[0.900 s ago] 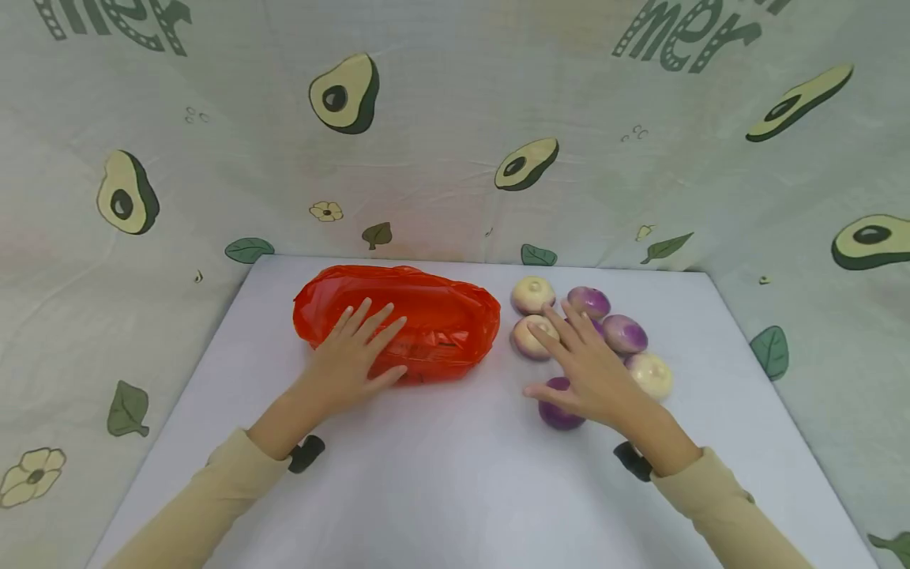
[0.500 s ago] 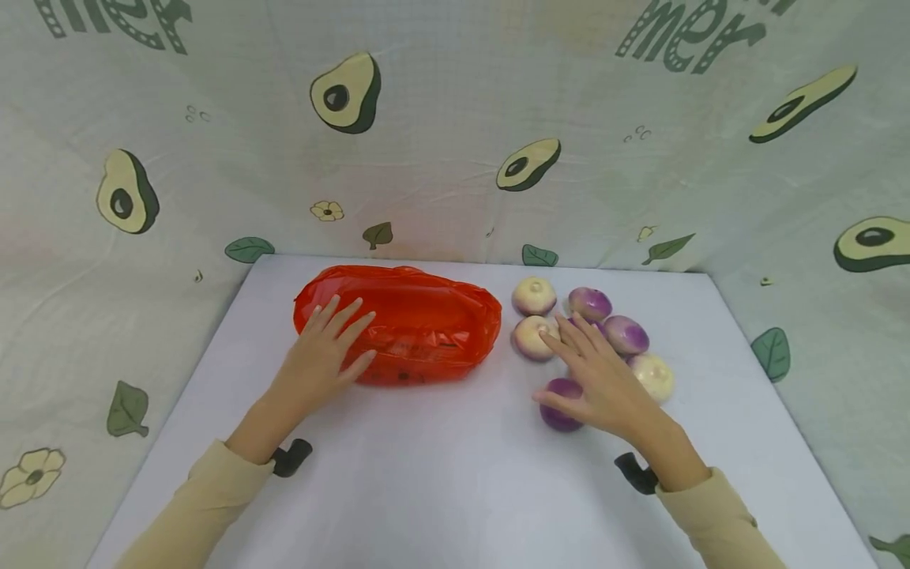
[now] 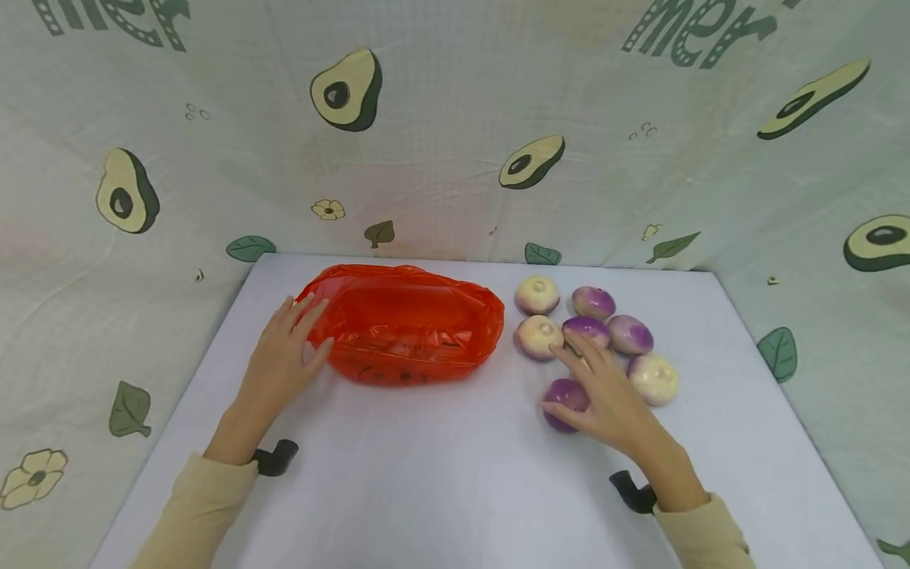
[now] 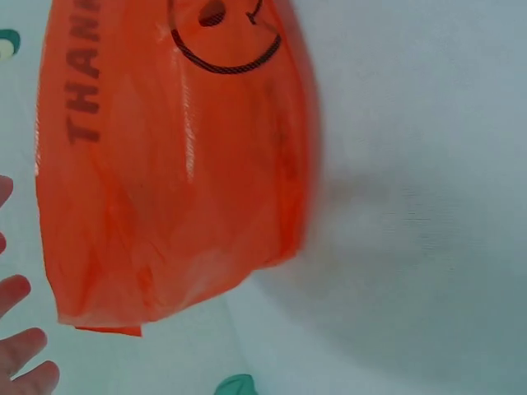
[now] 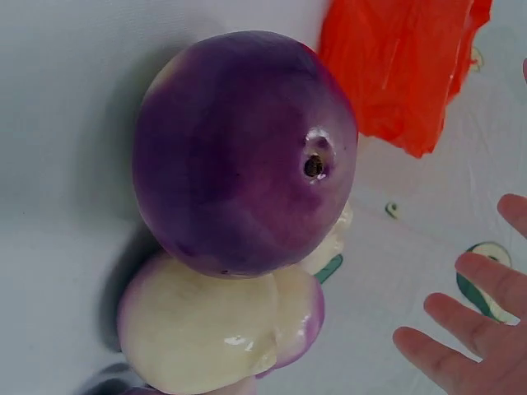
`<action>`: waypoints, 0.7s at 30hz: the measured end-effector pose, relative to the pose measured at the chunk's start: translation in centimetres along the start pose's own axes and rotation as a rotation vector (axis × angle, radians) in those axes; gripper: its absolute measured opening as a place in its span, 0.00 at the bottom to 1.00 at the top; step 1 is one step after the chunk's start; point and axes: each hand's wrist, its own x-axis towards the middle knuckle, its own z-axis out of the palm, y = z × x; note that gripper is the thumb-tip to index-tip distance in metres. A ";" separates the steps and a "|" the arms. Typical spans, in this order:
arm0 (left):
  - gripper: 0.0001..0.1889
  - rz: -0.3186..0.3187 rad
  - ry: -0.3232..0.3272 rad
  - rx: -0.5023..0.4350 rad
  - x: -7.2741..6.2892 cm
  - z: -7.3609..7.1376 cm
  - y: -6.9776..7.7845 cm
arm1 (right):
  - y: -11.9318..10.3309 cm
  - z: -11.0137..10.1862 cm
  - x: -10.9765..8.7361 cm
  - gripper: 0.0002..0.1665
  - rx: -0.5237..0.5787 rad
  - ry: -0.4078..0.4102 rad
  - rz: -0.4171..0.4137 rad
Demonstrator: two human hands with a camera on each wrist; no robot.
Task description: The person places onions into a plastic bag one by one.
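A red plastic bag [image 3: 415, 367] with its mouth spread wide lies on the left half of the table. Its printed side [image 4: 173, 173], with part of a smiling face and "THAN", fills much of the left wrist view. My left hand [image 3: 279, 359] is at the bag's left end, fingers spread, holding nothing. On the right is a group of purple and white turnips. My right hand [image 3: 610, 395] hovers over the near ones, fingers loosely bent and apart. A dark purple turnip [image 5: 239, 156] sits beneath its thumb; a pale turnip partly hides under the hand.
Beyond the right hand lie a pale turnip [image 3: 537, 295], a purple-topped turnip [image 3: 593, 303] and several others. A white table [image 3: 434, 482] carries everything. Behind it hangs a pale cloth [image 3: 441, 103] printed with avocados and leaves.
My left hand has moved left, from over the bag's front to its left end. My right hand has drifted slightly right and nearer me, its fingers more bent. Bag and turnips stay put.
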 end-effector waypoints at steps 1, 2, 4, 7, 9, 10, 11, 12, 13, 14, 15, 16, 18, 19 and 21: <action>0.33 -0.010 0.011 -0.010 -0.1 0.1 -0.2 | 0.1 0.1 -0.1 0.47 0.003 0.009 -0.003; 0.33 -0.023 0.024 -0.023 -0.2 0.1 -0.3 | 0.1 0.2 -0.3 0.47 0.008 0.018 -0.006; 0.34 -0.055 0.044 -0.057 -0.4 0.3 -0.6 | 0.3 0.4 -0.5 0.48 0.021 0.031 -0.014; 0.36 -0.106 0.071 -0.115 -0.5 0.6 -0.7 | 0.6 0.7 -0.9 0.49 0.058 0.038 0.000; 0.37 -0.135 0.083 -0.161 -0.6 0.8 -0.7 | 0.7 0.8 -1.2 0.48 0.080 0.036 0.028; 0.37 -0.149 0.089 -0.185 -0.6 1.0 -0.7 | 0.8 0.9 -1.5 0.48 0.096 0.036 0.047; 0.37 -0.165 0.094 -0.212 -0.6 1.1 -0.7 | 0.9 1.0 -1.7 0.47 0.112 0.037 0.068; 0.38 -0.184 0.096 -0.238 -0.6 1.3 -0.7 | 0.9 1.1 -1.9 0.46 0.123 0.041 0.085; 0.38 -0.203 0.099 -0.262 -0.6 1.4 -0.7 | 0.9 1.2 -2.1 0.45 0.130 0.046 0.099; 0.37 -0.221 0.104 -0.288 -0.6 1.5 -0.7 | 1.0 1.3 -2.3 0.44 0.140 0.055 0.110; 0.37 -0.240 0.111 -0.311 -0.6 1.6 -0.7 | 1.0 1.4 -2.5 0.43 0.151 0.061 0.123; 0.37 -0.259 0.120 -0.335 -0.6 1.6 -0.7 | 1.0 1.4 -2.7 0.42 0.164 0.067 0.136; 0.36 -0.296 0.144 -0.379 -0.5 1.8 -0.7 | 0.9 1.6 -3.1 0.41 0.183 0.076 0.158; 0.36 -0.314 0.157 -0.401 -0.5 1.9 -0.7 | 0.9 1.7 -3.3 0.40 0.193 0.077 0.174; 0.35 -0.348 0.188 -0.436 -0.6 2.1 -0.6 | 0.8 2.0 -3.7 0.40 0.223 0.073 0.212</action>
